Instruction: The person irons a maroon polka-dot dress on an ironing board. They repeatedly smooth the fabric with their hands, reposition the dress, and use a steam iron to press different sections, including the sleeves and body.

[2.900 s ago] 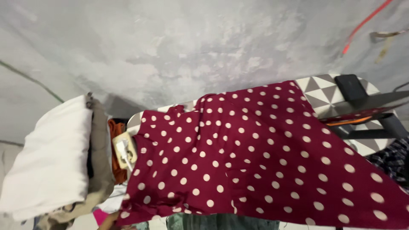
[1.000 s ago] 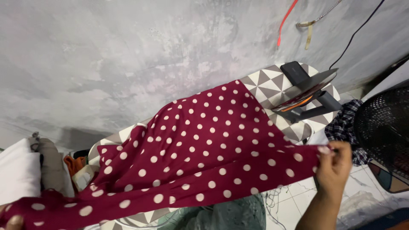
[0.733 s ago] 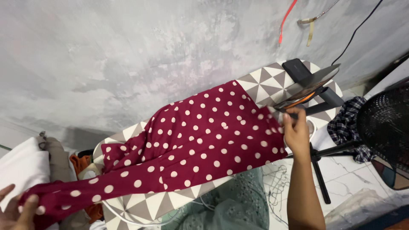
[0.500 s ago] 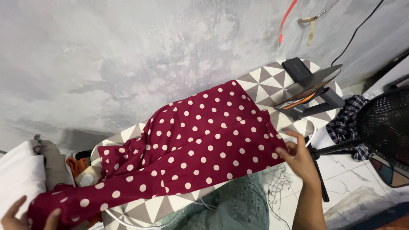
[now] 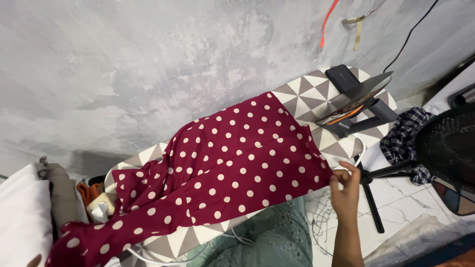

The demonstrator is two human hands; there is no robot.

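My right hand [image 5: 345, 188] pinches the near corner of the maroon polka-dot cloth [image 5: 222, 168] spread over the ironing board [image 5: 316, 99] — my left hand [image 5: 34, 260] barely shows, grip unclear. An iron [image 5: 358, 96] sits at the board's far end — a fan [image 5: 445, 148] beside it.
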